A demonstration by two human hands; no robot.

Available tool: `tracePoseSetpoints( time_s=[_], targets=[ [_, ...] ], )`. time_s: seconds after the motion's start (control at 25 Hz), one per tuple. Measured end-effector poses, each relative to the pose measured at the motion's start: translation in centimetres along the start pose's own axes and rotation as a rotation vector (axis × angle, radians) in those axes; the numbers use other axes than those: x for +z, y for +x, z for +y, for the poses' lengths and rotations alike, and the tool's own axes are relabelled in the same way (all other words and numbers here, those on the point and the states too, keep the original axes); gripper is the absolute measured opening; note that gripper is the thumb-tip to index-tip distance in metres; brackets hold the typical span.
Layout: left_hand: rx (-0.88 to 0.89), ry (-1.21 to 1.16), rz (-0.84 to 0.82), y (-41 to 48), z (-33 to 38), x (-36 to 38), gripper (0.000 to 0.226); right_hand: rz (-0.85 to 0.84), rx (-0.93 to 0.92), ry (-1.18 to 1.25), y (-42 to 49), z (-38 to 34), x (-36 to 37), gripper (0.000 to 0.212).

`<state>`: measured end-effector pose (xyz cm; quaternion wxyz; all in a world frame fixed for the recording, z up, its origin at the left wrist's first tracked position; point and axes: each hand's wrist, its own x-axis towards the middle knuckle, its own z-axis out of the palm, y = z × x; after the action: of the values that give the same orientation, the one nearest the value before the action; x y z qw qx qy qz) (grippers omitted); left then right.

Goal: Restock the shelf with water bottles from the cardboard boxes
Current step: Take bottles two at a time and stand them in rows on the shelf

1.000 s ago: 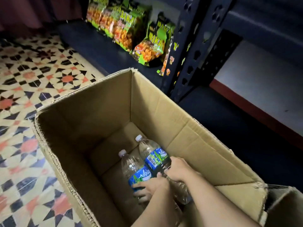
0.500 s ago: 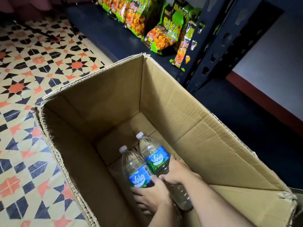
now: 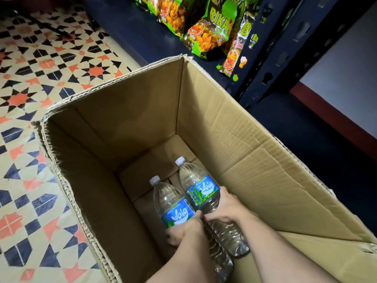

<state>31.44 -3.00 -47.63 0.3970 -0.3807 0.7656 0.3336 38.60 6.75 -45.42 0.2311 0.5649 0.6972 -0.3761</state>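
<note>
Head view looks down into the cardboard box (image 3: 234, 123). Only two water bottles lie inside it, close side by side on the bottom. The left hand (image 3: 184, 231) is wrapped around the left bottle (image 3: 173, 205), the right hand (image 3: 226, 209) around the right bottle (image 3: 201, 186); neither is lifted out yet. I judge this box is almost finished. Beyond the box, the dark shelf (image 3: 306, 139) carries snack bags (image 3: 212, 31), and no bottle shows there. Left of the box lies a patterned tile floor (image 3: 40, 78).

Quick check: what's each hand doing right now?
Left hand: grips the left clear plastic blue-labelled water bottle.
Right hand: grips the right clear plastic blue-labelled water bottle.
</note>
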Motion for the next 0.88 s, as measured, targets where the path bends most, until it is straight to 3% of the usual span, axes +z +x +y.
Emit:
tracePoseSetpoints(
  time_s=[0.12, 0.36, 0.56, 0.68, 0.88],
  targets=[
    [0.056, 0.039, 0.069, -0.3, 0.3, 0.1, 0.101, 0.111, -0.005, 0.002, -0.3, -0.5, -0.2, 0.085],
    [0.2, -0.159, 0.135, -3.4, 5.2, -1.2, 0.098, 0.182, -0.015, -0.05, -2.7, -2.7, -2.5, 0.083],
    [0.404, -0.294, 0.037, -10.2, 8.6, -5.5, 0.092, 0.362, -0.091, 0.075, -9.6, -5.7, -7.3, 0.069],
    [0.637, -0.283, -0.038, -16.3, 8.7, -9.7, 0.087, 0.501, -0.175, 0.161, -15.7, -7.1, -10.5, 0.067],
    [1.194, -0.222, -0.27, -26.3, 7.5, -17.7, 0.07, 0.798, -0.342, 0.409, -28.2, -6.7, -15.3, 0.067]
  ],
)
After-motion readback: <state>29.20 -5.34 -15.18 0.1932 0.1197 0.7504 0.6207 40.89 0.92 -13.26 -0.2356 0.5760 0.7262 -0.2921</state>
